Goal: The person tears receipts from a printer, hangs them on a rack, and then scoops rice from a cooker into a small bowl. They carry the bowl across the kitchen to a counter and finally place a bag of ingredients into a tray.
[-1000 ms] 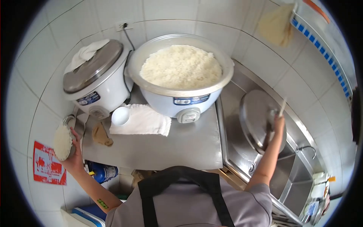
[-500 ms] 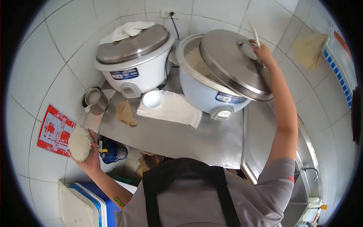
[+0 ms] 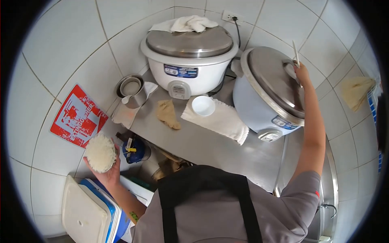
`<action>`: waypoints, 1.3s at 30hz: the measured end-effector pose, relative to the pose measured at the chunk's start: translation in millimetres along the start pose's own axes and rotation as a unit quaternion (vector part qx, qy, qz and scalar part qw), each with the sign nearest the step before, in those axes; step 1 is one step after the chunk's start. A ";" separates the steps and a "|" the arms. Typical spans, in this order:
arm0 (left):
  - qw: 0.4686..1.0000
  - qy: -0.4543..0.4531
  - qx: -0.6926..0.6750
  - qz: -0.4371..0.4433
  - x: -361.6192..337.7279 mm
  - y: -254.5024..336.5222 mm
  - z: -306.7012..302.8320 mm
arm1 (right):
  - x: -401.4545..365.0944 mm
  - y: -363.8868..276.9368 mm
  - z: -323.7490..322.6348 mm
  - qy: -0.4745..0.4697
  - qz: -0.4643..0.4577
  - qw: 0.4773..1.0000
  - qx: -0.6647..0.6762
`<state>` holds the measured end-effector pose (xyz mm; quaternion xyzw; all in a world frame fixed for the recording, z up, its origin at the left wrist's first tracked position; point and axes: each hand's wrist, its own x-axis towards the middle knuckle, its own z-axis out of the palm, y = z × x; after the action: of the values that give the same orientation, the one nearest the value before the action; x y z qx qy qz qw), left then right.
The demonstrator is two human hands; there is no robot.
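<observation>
My left hand (image 3: 108, 172) holds a bowl heaped with white rice (image 3: 100, 153) from below, at the left; most of the bowl is hidden. At the right, my right hand (image 3: 302, 75) is closed on the handle of the metal lid (image 3: 275, 77), with a white utensil (image 3: 296, 52) also in its fingers. The lid sits over the right rice cooker (image 3: 253, 103) and hides what is inside. Left of it stands another white rice cooker (image 3: 190, 77) with its lid on.
A small white bowl (image 3: 203, 105) rests on a folded cloth (image 3: 219, 123) on the metal table (image 3: 202, 148). Near it are a tan cloth (image 3: 167, 115), metal containers (image 3: 137, 97) and a white towel (image 3: 190, 23). A blue container (image 3: 137, 150) stands below the table's left edge.
My right hand has brought the lid down over the right cooker, covering the rice inside. The view has turned left. My left hand still holds the bowl of rice.
</observation>
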<state>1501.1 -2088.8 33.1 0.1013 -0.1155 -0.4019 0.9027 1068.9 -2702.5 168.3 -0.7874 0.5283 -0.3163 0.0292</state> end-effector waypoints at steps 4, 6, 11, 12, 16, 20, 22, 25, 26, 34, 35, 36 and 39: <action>0.989 0.103 0.068 0.085 25.2 2.3 6.7 | 8.0 -28.2 7.9 0.093 -0.099 0.945 -0.298; 0.992 0.092 0.064 0.065 33.1 6.0 4.6 | 2.6 -109.7 18.7 0.094 -0.153 0.967 -0.181; 0.997 0.072 0.012 0.032 53.5 0.7 12.5 | -135.6 -382.7 86.6 -0.248 -0.217 0.940 0.090; 0.997 0.068 0.016 0.032 56.7 -1.2 13.0 | -146.6 -402.1 129.9 -0.234 -0.325 0.912 0.085; 0.995 -0.024 -0.045 -0.081 60.4 3.7 -12.6 | -156.3 -502.2 234.7 -0.422 -0.358 0.829 -0.084; 0.990 0.014 -0.058 -0.126 64.2 -4.1 -16.8 | -168.7 -525.0 268.4 -0.382 -0.310 0.870 -0.024; 0.986 0.087 -0.060 -0.132 64.4 -14.4 -7.3 | -183.0 -505.1 249.8 -0.241 -0.306 0.915 0.103; 0.976 0.108 -0.082 -0.171 68.4 -40.5 5.9 | -218.1 -434.8 194.5 -0.173 -0.334 0.896 0.236; 0.972 0.114 -0.081 -0.189 67.6 -51.6 10.7 | -234.3 -402.8 181.5 -0.171 -0.327 0.887 0.279; 0.830 -0.038 -0.062 -0.553 22.1 -216.4 67.1 | -494.4 -133.4 41.5 -0.122 0.197 0.933 0.276; 0.793 -0.024 -0.068 -0.605 3.4 -245.8 72.2 | -535.0 -110.7 18.9 -0.108 0.291 0.910 0.276; 0.742 -0.028 -0.091 -0.664 -22.5 -258.1 82.9 | -579.1 -116.9 -19.8 -0.042 0.348 0.900 0.259; 0.583 -0.078 -0.124 -0.799 -120.0 -332.6 104.2 | -704.3 -94.1 -93.0 0.094 0.464 0.870 0.133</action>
<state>1159.3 -2226.7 25.5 0.0078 -0.0073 -0.9779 0.2089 926.1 -2035.4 -50.7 -0.4062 0.7862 -0.4064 0.2274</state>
